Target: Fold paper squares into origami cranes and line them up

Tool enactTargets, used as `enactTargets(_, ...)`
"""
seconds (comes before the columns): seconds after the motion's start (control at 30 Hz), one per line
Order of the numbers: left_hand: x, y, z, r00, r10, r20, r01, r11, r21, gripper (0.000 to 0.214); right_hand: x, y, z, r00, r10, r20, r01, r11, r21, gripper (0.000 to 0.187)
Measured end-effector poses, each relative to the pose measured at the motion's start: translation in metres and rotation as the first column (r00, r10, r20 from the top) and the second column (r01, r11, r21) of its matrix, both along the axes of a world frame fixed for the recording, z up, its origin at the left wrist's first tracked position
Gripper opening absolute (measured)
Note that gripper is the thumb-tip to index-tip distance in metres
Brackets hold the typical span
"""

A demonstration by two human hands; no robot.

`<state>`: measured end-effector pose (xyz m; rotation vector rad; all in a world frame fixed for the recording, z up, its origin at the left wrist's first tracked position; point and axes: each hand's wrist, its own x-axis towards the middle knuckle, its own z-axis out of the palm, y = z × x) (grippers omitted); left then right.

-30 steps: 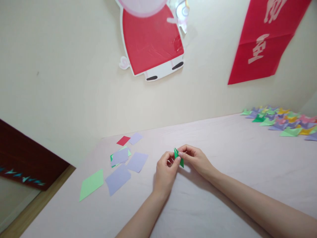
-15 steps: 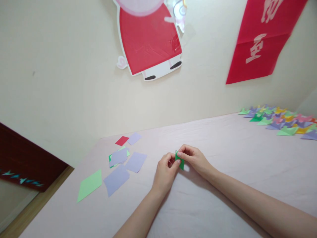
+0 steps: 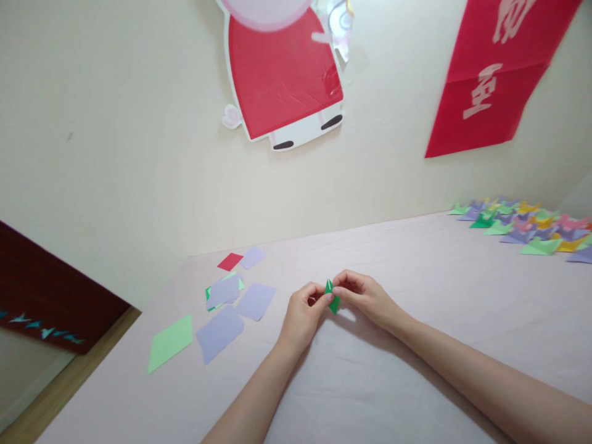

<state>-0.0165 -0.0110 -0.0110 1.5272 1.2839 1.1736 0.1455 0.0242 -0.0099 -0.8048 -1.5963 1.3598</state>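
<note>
A small folded piece of green paper (image 3: 333, 304) is held just above the pale sheet, its narrow tip pointing up and showing a white streak. My left hand (image 3: 303, 311) pinches its left side between thumb and fingers. From the right, my right hand (image 3: 365, 296) grips the upper right edge with thumb and curled fingers. Both hands are closed on the same paper, and the fingertips hide part of its folds.
Loose paper squares lie to the left: a light green one (image 3: 170, 343), several purple ones (image 3: 220, 333) and a red one (image 3: 230, 262). Rows of colourful folded paper figures (image 3: 541, 246) stand at the far right. Behind the pale sheet (image 3: 370, 382) rises a wall (image 3: 139, 154).
The green paper has turned a little and shows a narrower, pointed shape. My left hand has shifted slightly left, and the view has moved a little.
</note>
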Motion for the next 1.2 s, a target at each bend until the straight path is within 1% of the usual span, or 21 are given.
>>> enactTargets(0.2, -0.004, 0.002, 0.0003, 0.998, 0.066, 0.001, -0.066, 0.997, 0.025, 0.015, 0.0005, 0.0008, -0.0028, 0.997, -0.037, 0.073, 0.033, 0.998, 0.057, 0.023)
enactTargets(0.43, -0.0063, 0.0025, 0.0025, 0.998, 0.065, 0.017, -0.065, 0.998, 0.023, 0.015, 0.0015, -0.0009, -0.0005, 0.985, -0.068, 0.162, 0.047, 0.991, 0.128, 0.019)
enactTargets(0.6, -0.0047, 0.0017, 0.0022, 0.996, 0.066, 0.067, -0.065, 0.998, -0.017, 0.019, 0.0015, -0.001, -0.0004, 0.983, -0.07, 0.17, 0.044, 0.987, 0.151, 0.019)
enactTargets(0.83, -0.0031, 0.0009, 0.0024, 0.992, 0.088, 0.095, -0.086, 0.996, -0.027, 0.02, 0.0012, -0.0001, -0.0046, 0.99, -0.052, 0.128, 0.036, 0.992, 0.123, 0.02)
enactTargets(1.03, -0.0025, 0.0012, -0.0001, 0.994, 0.092, 0.058, -0.092, 0.996, -0.001, 0.02, 0.0, 0.0002, -0.0047, 0.992, -0.047, 0.119, 0.034, 0.994, 0.107, 0.021)
enactTargets(1.2, 0.0002, -0.0003, -0.0018, 0.996, 0.086, -0.031, -0.084, 0.995, 0.055, 0.017, -0.0009, -0.0022, -0.0014, 0.989, -0.046, 0.142, 0.028, 0.992, 0.123, 0.02)
